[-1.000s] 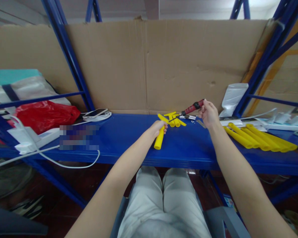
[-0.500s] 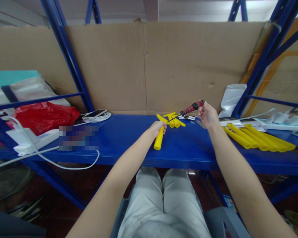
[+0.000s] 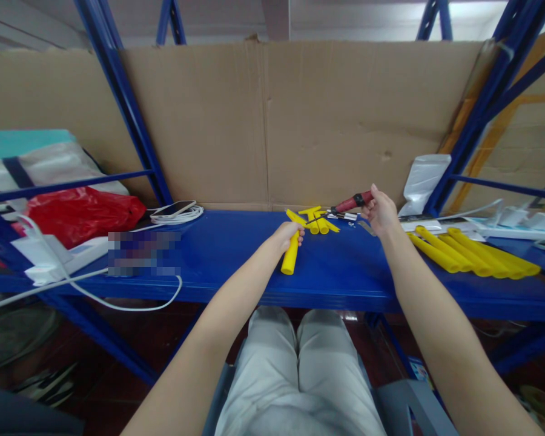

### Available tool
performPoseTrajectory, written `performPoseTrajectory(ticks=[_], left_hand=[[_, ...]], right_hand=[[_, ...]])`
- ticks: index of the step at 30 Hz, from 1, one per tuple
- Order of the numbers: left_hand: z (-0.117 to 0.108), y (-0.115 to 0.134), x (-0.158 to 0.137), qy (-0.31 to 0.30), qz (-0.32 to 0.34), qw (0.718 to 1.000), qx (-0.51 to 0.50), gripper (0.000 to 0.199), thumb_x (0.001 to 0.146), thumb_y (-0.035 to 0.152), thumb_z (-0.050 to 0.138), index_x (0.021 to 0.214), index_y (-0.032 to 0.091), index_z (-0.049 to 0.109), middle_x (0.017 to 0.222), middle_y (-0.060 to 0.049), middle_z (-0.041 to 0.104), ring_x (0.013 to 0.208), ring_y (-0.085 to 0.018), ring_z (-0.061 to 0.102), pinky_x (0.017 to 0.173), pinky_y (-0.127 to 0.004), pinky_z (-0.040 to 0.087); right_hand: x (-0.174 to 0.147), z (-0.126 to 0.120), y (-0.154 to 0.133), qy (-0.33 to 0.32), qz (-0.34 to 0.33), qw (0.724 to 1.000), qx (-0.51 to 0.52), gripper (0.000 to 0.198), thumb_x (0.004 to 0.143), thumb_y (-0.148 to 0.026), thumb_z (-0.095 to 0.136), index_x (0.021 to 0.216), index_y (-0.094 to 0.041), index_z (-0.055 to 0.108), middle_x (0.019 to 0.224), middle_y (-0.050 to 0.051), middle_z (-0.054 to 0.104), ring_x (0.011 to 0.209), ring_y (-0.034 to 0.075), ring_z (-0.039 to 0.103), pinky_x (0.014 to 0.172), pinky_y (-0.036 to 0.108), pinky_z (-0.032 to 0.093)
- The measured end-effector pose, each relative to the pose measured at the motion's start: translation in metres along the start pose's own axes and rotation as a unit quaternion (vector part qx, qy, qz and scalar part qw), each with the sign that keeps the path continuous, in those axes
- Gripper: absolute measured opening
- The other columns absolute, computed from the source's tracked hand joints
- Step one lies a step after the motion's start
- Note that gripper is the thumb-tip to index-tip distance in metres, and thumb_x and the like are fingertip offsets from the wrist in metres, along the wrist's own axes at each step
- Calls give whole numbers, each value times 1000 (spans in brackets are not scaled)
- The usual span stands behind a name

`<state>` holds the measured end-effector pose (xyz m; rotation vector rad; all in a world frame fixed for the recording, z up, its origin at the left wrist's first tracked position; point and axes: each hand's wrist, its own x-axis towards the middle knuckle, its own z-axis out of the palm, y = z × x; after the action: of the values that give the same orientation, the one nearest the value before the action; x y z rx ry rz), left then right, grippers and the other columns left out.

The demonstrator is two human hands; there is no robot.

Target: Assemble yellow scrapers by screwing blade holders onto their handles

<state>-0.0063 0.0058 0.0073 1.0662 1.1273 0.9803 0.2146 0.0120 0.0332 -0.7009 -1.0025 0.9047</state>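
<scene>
plain yellow tube (image 3: 290, 258), red screwdriver (image 3: 347, 204)

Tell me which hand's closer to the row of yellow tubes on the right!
Right. The right hand, holding the red-handled screwdriver, is just left of the row of yellow tubes; the left hand is much farther left, holding a yellow tube.

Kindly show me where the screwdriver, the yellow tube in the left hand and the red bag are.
Screwdriver (image 3: 346, 204): head view, on its red handle.
Held yellow tube (image 3: 290, 257): head view, on its near half.
Red bag (image 3: 85, 212): head view, on its front.
</scene>
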Motion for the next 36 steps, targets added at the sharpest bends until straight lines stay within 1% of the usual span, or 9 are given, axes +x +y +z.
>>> performPoseTrajectory(ticks=[4, 8, 11, 16, 19, 22, 26, 32, 36], left_hand=[[0, 0, 1, -3, -2, 1000, 0, 16, 75, 2, 41, 71, 17, 42, 42, 6, 40, 31, -6, 34, 35, -18, 27], [0, 0, 1, -7, -2, 1000, 2, 17, 76, 1, 40, 69, 17, 41, 42, 6, 40, 31, -6, 34, 34, -18, 27], [0, 0, 1, -6, -6, 1000, 4, 18, 77, 1, 39, 68, 17, 40, 41, 6, 39, 30, -6, 34, 34, -18, 27], [0, 0, 2, -10, -6, 1000, 4, 18, 78, 2, 40, 68, 17, 40, 42, 6, 39, 30, -6, 34, 35, -18, 27], [0, 0, 1, -7, -5, 1000, 8, 18, 78, 2, 40, 69, 17, 41, 42, 6, 40, 31, -6, 34, 35, -18, 27], [0, 1, 0, -4, -4, 1000, 10, 17, 78, 2, 40, 70, 17, 41, 43, 6, 40, 31, -6, 34, 36, -18, 27], [1, 1, -2, -2, -3, 1000, 10, 17, 78, 2, 40, 69, 17, 41, 44, 6, 40, 32, -6, 34, 36, -19, 27], [2, 1, -1, 3, -4, 1000, 14, 17, 77, 2, 40, 69, 17, 41, 43, 5, 40, 32, -6, 34, 36, -19, 27], [1, 0, 0, 3, -5, 1000, 16, 17, 77, 2, 40, 68, 17, 41, 43, 5, 40, 31, -6, 34, 36, -19, 27]], right_hand=[[-1, 0, -2, -11, 10, 1000, 4, 36, 69, -51, 69, 71, -22, 48, 42, -10, 29, 34, 6, 31, 32, 19, 24], [-3, 2, -5, -40, 21, 999, 25, 32, 73, -41, 69, 68, -20, 45, 50, -8, 42, 38, 5, 37, 33, 17, 27], [-4, 3, -5, -46, 18, 998, 28, 29, 72, -35, 70, 69, -21, 45, 50, -9, 41, 38, 4, 35, 33, 17, 26], [-3, 2, -3, -6, 13, 999, 35, 36, 64, -37, 75, 68, -22, 43, 50, -9, 41, 38, 5, 36, 34, 17, 28], [-2, 1, -3, -6, 41, 999, 27, 43, 63, -42, 75, 62, -21, 38, 46, -9, 37, 38, 5, 35, 34, 18, 28], [-3, 1, -4, -6, 50, 998, 23, 40, 63, -45, 74, 64, -22, 42, 42, -9, 31, 37, 7, 33, 33, 20, 26], [-5, 3, -6, -32, 40, 998, 32, 33, 68, -47, 70, 73, -22, 50, 44, -9, 31, 37, 6, 31, 34, 19, 25], [-6, 3, -5, -50, 19, 998, 17, 31, 71, -35, 70, 67, -21, 42, 51, -8, 38, 39, 5, 34, 35, 18, 27], [-4, 3, -2, -17, 3, 1000, 3, 36, 65, -40, 74, 70, -22, 43, 49, -10, 37, 39, 5, 35, 35, 17, 28]])
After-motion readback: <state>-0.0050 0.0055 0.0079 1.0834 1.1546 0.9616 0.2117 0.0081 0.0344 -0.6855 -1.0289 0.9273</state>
